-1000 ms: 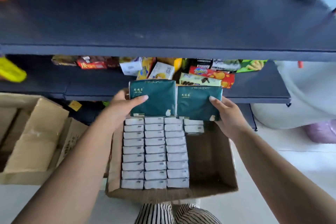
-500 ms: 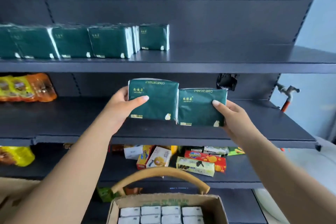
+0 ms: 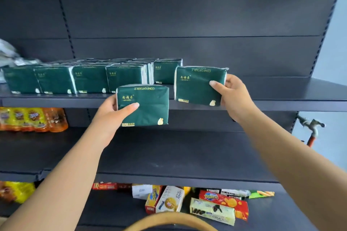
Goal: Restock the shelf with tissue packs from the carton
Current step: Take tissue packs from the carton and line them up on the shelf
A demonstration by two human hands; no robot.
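Observation:
My left hand (image 3: 112, 112) grips a dark green tissue pack (image 3: 148, 107) by its left end, held in front of the upper shelf's front edge (image 3: 281, 104). My right hand (image 3: 232, 93) grips a second green tissue pack (image 3: 195, 86) by its right end, raised over the upper shelf just right of the stocked packs. A row of several green tissue packs (image 3: 75, 78) stands on that shelf at the left, with one more pack (image 3: 165, 71) set further back. The carton is out of view.
The dark middle shelf (image 3: 178, 152) holds orange and yellow snack bags (image 3: 32, 118) at its left. Snack boxes (image 3: 206, 202) lie on the lower shelf. A tan curved handle (image 3: 169, 219) shows at the bottom edge. A tap (image 3: 311, 125) sticks out at the right.
Both hands have lifted their tissue packs from the carton up to the upper shelf. The right pack is now higher than the left. The view has tilted up, and the carton has left it.

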